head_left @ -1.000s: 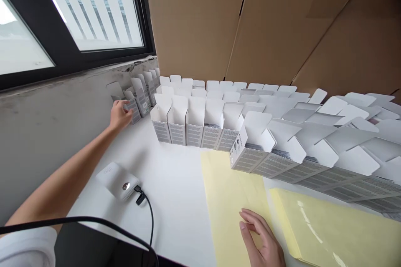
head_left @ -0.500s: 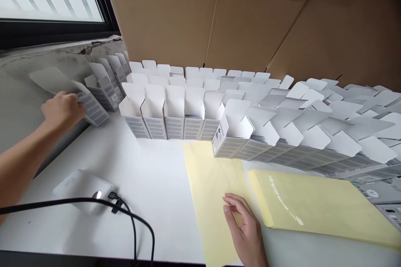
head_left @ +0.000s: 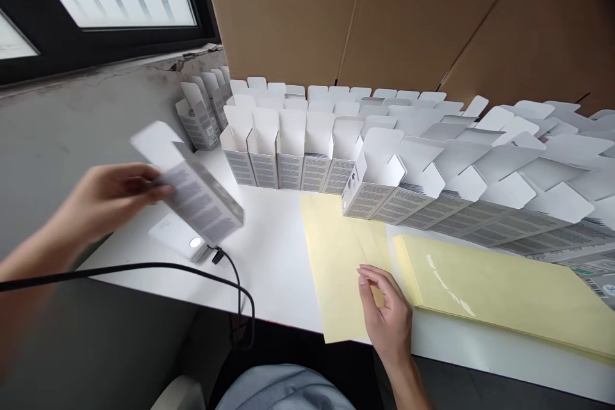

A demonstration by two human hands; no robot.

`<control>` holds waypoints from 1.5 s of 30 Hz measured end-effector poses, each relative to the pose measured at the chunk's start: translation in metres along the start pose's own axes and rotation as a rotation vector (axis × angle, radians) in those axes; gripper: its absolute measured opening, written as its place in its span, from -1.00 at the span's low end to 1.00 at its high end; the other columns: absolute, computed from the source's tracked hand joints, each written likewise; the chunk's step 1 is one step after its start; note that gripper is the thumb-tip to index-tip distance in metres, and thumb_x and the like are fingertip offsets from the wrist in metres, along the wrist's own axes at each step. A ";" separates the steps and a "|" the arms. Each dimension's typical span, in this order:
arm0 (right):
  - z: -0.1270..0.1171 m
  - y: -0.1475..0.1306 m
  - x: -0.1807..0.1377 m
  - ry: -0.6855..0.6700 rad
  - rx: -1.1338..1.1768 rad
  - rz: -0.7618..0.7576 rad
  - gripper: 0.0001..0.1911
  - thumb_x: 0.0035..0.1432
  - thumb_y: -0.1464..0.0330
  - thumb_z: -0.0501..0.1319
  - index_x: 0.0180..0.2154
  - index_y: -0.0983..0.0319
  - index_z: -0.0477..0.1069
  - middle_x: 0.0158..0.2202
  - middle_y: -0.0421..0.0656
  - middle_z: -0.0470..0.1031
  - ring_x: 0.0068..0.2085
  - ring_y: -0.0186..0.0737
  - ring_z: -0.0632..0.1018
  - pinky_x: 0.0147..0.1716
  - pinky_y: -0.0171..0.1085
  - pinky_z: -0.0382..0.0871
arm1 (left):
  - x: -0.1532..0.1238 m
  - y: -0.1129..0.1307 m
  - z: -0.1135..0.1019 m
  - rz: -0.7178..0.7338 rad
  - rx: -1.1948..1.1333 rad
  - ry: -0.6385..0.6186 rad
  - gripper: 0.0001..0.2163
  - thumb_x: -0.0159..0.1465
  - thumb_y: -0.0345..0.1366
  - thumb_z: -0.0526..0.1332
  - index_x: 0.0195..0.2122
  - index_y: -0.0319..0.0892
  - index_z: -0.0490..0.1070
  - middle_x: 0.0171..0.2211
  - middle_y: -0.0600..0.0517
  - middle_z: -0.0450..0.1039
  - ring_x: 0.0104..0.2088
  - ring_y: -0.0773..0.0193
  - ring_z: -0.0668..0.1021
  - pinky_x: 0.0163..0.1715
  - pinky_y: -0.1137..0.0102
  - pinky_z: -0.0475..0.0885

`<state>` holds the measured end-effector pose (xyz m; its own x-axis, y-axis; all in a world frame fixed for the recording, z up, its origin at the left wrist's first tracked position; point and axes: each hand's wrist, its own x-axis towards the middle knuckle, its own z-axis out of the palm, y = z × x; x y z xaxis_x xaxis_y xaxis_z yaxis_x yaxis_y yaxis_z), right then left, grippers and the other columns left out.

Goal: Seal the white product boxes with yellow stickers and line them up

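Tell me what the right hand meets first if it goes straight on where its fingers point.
Likely the upright white cartons, past the yellow sheet under the right hand; depth is unclear.

Your left hand (head_left: 113, 195) grips a tall, narrow white paperboard carton (head_left: 202, 195) by its side, and the carton is blurred by motion. It tilts across your view, open at the top, with a white flap standing out toward the upper left and small grey print covering its long panel. Your right hand (head_left: 387, 307) curls loosely over a flat, pale yellow paper sheet (head_left: 339, 262) lying on the white tabletop.
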<state>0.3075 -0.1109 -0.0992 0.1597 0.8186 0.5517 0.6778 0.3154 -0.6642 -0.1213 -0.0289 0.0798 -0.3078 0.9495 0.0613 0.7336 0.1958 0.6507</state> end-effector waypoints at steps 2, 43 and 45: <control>-0.002 -0.005 -0.002 0.058 -0.024 -0.088 -0.88 0.29 0.43 0.17 -0.20 0.24 0.49 -0.21 -0.12 0.56 -0.15 -0.28 0.59 -0.13 -0.32 0.51 | -0.015 0.024 0.030 -0.001 -0.161 -0.135 -0.29 -0.22 0.18 0.39 -0.22 -0.33 0.41 -0.31 -0.02 0.46 -0.34 0.44 0.47 -0.38 0.63 0.33; -0.013 -0.022 0.030 -0.483 -0.519 0.471 -0.55 -0.01 0.19 0.42 -0.18 0.31 0.35 -0.12 0.13 0.45 0.00 0.22 0.48 -0.03 -0.01 0.37 | 0.017 0.191 0.291 0.580 0.206 -0.609 -0.59 0.22 0.01 0.22 -0.16 -0.27 0.52 -0.21 -0.08 0.52 -0.25 0.33 0.53 -0.25 0.53 0.32; -0.018 -0.026 0.024 -0.483 -0.489 0.492 -0.55 -0.03 0.21 0.42 -0.19 0.29 0.33 -0.14 0.13 0.46 -0.02 0.22 0.48 -0.06 0.00 0.38 | 0.016 0.188 0.292 0.575 0.208 -0.599 -0.57 0.23 0.02 0.20 -0.11 -0.26 0.51 -0.18 -0.08 0.52 -0.22 0.31 0.53 -0.22 0.52 0.33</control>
<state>0.3066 -0.1080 -0.0592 0.2690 0.9586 -0.0935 0.8632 -0.2830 -0.4181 0.1887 0.0951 -0.0173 0.4753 0.8730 -0.1097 0.7921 -0.3703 0.4851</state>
